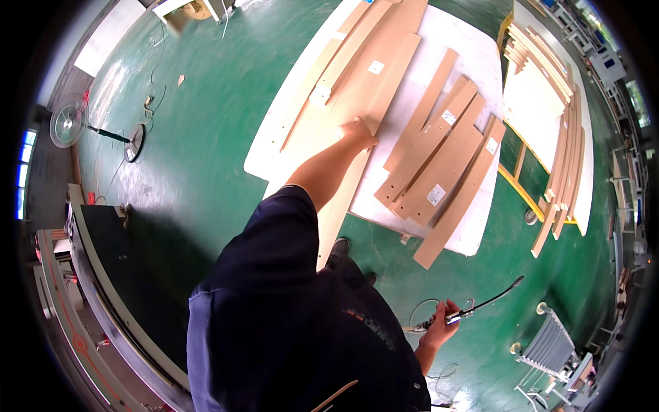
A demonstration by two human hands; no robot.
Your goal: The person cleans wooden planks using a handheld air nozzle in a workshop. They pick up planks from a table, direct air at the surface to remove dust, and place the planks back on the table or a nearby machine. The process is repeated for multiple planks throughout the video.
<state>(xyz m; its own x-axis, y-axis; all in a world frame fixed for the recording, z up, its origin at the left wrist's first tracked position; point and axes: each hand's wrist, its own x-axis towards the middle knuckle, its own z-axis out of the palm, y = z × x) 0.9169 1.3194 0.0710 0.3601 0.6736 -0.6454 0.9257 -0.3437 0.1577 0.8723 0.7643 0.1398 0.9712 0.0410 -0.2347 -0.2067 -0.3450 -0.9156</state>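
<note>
My left arm reaches out to a long light-brown wooden panel [329, 226] on a white-topped table. My left hand [358, 132] is closed at the panel's right edge, its fingers partly hidden. Low on the right, my right hand [440, 325] is wrapped round an air blow gun [454, 316] with a long, thin black nozzle that points up and right. A thin hose [415, 317] curves beside this hand. Narrow wooden strips [336, 62] lie along the left side of the panel.
Several labelled boards [439, 151] lie slanted on the right half of the white table [470, 237]. Beyond it, a yellow-framed cart [525, 189] carries more strips. A fan [68, 123] stands left, a dark conveyor [127, 275] lower left, a wheeled rack [549, 343] lower right.
</note>
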